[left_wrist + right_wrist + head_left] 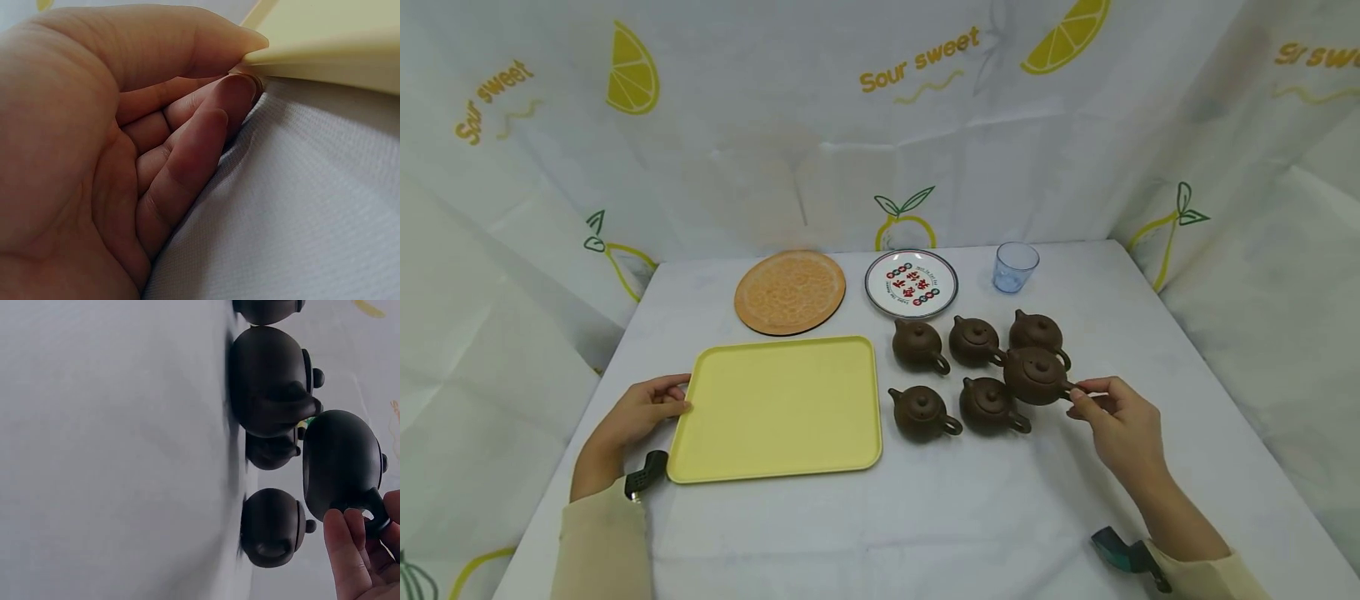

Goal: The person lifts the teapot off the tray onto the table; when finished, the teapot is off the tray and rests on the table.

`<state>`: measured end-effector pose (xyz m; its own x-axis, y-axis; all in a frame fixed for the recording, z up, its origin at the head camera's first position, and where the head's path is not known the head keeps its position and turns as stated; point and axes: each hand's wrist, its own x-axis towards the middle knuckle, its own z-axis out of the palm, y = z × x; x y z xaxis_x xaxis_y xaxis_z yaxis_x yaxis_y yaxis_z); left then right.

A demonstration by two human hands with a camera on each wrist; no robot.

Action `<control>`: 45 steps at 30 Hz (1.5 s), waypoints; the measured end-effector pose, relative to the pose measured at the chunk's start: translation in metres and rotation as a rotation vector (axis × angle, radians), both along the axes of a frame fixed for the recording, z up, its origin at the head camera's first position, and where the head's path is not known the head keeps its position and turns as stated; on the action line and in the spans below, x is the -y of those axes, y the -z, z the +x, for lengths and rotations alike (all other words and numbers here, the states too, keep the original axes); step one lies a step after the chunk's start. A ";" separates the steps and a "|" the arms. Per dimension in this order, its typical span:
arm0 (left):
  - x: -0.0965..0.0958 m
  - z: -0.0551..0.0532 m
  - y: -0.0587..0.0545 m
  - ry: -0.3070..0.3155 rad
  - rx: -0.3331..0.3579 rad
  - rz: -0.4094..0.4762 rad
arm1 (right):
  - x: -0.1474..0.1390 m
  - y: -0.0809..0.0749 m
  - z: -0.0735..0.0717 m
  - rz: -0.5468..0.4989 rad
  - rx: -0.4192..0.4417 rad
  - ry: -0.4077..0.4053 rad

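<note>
My right hand (1123, 425) pinches the loop handle of a dark brown teapot (1036, 377). In the right wrist view this teapot (344, 465) hangs clear of the cloth, its lid on, higher than the standing ones. My left hand (638, 414) is at the left edge of a yellow rectangular tray (782, 408). Up close, the left thumb (212, 47) lies on the tray rim (325, 59) with curled fingertips against it from below. Several matching teapots stand to the right of the tray, among them one nearest it (920, 412) and another (989, 406) below the held one.
Behind the tray lie a round tan board (790, 292) and a white plate (912, 283) with red print. A clear blue glass (1015, 267) stands at the back right. White lemon-print cloth (760, 125) walls in the back and sides.
</note>
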<state>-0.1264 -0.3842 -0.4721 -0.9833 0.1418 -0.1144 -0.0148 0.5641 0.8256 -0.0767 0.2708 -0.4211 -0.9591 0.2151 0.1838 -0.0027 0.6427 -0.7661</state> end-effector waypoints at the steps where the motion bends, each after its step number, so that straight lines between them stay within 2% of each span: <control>1: 0.000 0.000 0.000 0.004 -0.005 0.008 | -0.002 0.001 0.002 0.002 0.012 0.009; 2: -0.003 0.002 -0.004 0.009 -0.006 0.015 | -0.004 0.002 0.004 -0.002 0.026 0.018; 8: -0.001 0.003 -0.007 0.004 -0.009 0.027 | -0.013 0.011 0.009 0.006 0.070 0.033; 9: 0.001 0.002 -0.003 0.002 -0.011 0.025 | -0.014 0.013 0.009 0.009 0.073 0.030; 14: 0.002 0.003 -0.003 -0.010 -0.012 0.017 | -0.018 0.019 0.009 0.011 0.081 0.024; 20: 0.002 0.003 -0.002 -0.011 -0.005 0.039 | -0.021 0.024 0.012 0.008 0.129 0.031; 26: 0.002 0.003 -0.003 -0.009 0.005 0.021 | -0.020 0.028 0.016 0.022 0.173 0.051; 35: 0.005 0.003 -0.001 0.002 -0.003 0.001 | -0.023 0.030 0.015 0.128 0.206 0.015; 41: 0.005 0.003 -0.001 0.013 -0.030 0.009 | -0.026 0.028 0.012 0.153 0.230 -0.013; 45: 0.006 0.002 0.000 0.004 -0.013 0.019 | -0.029 0.025 0.011 0.168 0.252 -0.045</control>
